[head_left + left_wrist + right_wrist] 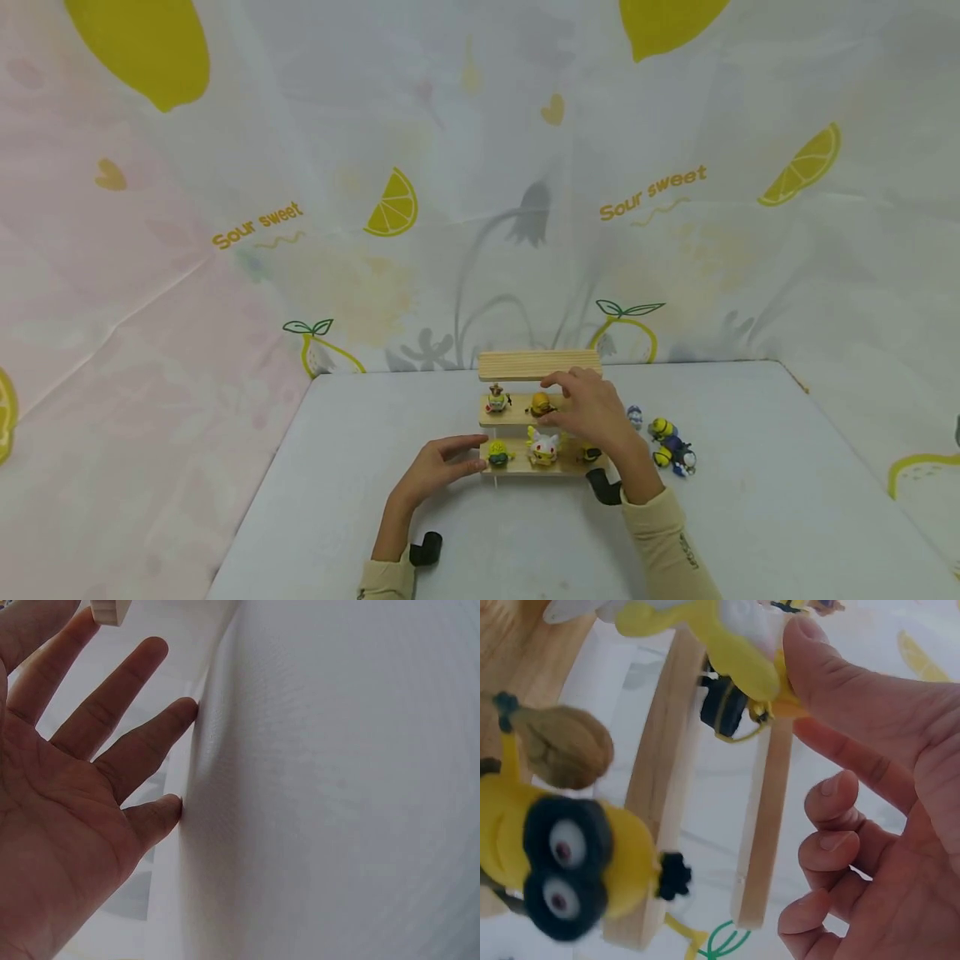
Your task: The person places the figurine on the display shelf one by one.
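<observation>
A small wooden tiered shelf [540,365] holds several toy figurines. My right hand [592,408] is at its middle tier, thumb and index finger pinching a yellow figurine [540,404]. In the right wrist view that yellow figurine [784,694] shows partly between thumb and index, with the other fingers loosely curled. My left hand [442,468] is at the shelf's left end, fingers extended. One fingertip touches a wooden end [110,610] in the left wrist view. Along the bottom tier sit a green-and-yellow figurine [498,453], a white-eared figurine [543,447] and a goggled yellow figurine [570,859].
Another figurine [497,400] stands at the left of the middle tier. Right of the shelf, several loose figurines [671,446] lie clustered on the white table [765,500], with a small purplish figurine [634,416] nearer. A lemon-printed cloth [480,167] hangs behind.
</observation>
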Demonstrator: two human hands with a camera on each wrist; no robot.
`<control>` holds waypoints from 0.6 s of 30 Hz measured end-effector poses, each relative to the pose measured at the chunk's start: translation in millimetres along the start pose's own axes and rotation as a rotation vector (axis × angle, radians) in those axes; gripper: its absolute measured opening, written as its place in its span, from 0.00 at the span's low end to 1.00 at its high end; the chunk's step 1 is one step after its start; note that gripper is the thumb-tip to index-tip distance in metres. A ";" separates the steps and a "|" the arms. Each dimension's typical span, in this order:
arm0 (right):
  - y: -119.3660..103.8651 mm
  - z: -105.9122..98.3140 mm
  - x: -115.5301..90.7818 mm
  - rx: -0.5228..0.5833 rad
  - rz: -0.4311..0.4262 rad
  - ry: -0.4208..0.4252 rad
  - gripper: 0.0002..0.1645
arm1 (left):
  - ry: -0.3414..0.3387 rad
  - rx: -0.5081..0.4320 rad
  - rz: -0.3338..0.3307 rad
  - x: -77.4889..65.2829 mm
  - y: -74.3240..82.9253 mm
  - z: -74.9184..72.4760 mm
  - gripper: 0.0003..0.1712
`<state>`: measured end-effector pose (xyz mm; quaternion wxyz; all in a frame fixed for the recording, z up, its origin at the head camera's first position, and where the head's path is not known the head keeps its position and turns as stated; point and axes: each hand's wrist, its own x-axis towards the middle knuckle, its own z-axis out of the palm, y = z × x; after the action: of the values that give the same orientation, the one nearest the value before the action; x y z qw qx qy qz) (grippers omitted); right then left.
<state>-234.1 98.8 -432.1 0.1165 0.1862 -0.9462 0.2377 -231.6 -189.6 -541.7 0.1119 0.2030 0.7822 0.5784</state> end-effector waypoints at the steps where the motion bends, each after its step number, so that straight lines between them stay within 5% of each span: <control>1: 0.6 -1.8 -0.8 0.013 -0.003 -0.005 0.29 | -0.002 0.001 0.002 0.1 -0.2 -0.4 0.26; 13: 27.2 -34.1 -16.7 0.199 -0.048 -0.057 0.19 | -0.010 0.022 0.022 -0.1 -1.5 0.0 0.26; 18: 47.1 -41.5 -22.0 0.190 -0.090 -0.093 0.17 | -0.003 0.010 0.032 -0.1 -1.8 0.1 0.26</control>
<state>-228.0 164.3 -422.3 0.0649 0.2496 -0.9144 0.3120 -231.8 -190.1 -543.4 0.1031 0.2169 0.7815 0.5758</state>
